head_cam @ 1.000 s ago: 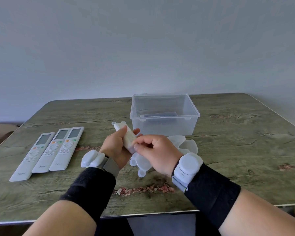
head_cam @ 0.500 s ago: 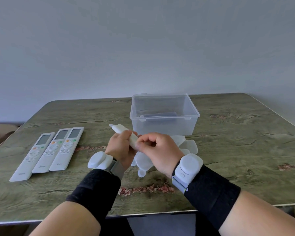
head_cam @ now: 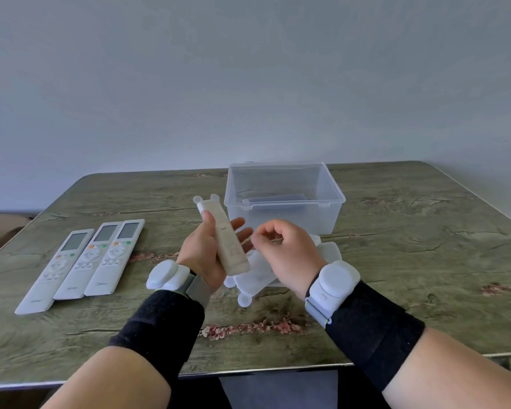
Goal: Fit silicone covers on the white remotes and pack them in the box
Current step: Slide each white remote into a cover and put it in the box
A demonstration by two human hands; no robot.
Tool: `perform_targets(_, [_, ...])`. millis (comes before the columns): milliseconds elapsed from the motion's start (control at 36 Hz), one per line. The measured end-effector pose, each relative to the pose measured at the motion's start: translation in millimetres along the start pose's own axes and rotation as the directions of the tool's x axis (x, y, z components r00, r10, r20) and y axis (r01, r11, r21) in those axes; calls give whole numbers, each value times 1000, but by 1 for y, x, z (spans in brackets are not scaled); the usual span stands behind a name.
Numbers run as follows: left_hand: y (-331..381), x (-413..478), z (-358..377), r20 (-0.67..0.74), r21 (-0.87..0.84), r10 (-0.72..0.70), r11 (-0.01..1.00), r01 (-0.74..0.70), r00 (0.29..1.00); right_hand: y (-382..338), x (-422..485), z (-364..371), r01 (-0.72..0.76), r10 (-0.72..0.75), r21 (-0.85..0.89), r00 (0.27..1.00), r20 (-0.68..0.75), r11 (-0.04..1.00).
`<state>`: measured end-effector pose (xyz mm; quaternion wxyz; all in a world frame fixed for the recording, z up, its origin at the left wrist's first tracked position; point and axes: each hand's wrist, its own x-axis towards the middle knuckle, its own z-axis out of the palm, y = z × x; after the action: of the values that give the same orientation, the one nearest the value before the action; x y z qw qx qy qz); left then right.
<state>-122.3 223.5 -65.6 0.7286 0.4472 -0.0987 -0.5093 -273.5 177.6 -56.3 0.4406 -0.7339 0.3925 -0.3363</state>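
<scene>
The left hand [head_cam: 202,255] is gripping the covered remote [head_cam: 223,235] just near of the box [head_cam: 283,199]; the right hand [head_cam: 283,252] is hovering beside it, fingers curled and empty. The tacky, soft silicone probably grips best mid-body.

black forearm sleeves [head_cam: 375,329], white wrist devices [head_cam: 334,283]

Soft, even daylight fills the scene, casting only faint shadows on the table [head_cam: 396,231]. Wide-angle distortion bows the tabletop's edges; detail looks slightly soft throughout.
</scene>
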Motion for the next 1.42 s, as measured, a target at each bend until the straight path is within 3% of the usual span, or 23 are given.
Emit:
perform_targets(83, [1,0,1,93,66,-48,997,42,994,-1,-2,2,-99,98,3,985,144,995])
perform_targets(194, [-2,-5,10,129,139,-12,990,-7,992,1,-5,8,-101,74,91,962,264,991])
perform_targets(333, [-3,-6,6,51,375,210,902,-213,976,8,-4,4,-114,85,129,974,212,985])
perform_targets(445, [0,-4,-1,115,364,204,902,-233,972,13,0,-2,-106,81,131,979,185,986])
perform_targets(583, [0,1,-3,48,425,254,870,-250,966,17,2,-4,-118,102,109,984,144,987])
perform_targets(722, [2,-2,1,26,362,180,915,-177,983,18,0,-8,-133,117,151,987,111,980])
perform_targets(861, [-9,-9,0,157,513,54,849,-128,986,18,-4,-10,-112,100,157,991,86,981])
perform_targets(1084, [-12,-16,7,183,576,130,789,-213,974,12,-9,-17,-109,86,170,987,137,979])
perform_targets(1250, [-10,-27,13,239,546,102,808,-221,966,7,-11,-28,-39,38,10,995,95,999])
perform_targets(1417, [-10,-38,18,318,561,64,792,-242,946,-13,-3,-46,-23,34,133,996,-81,991])
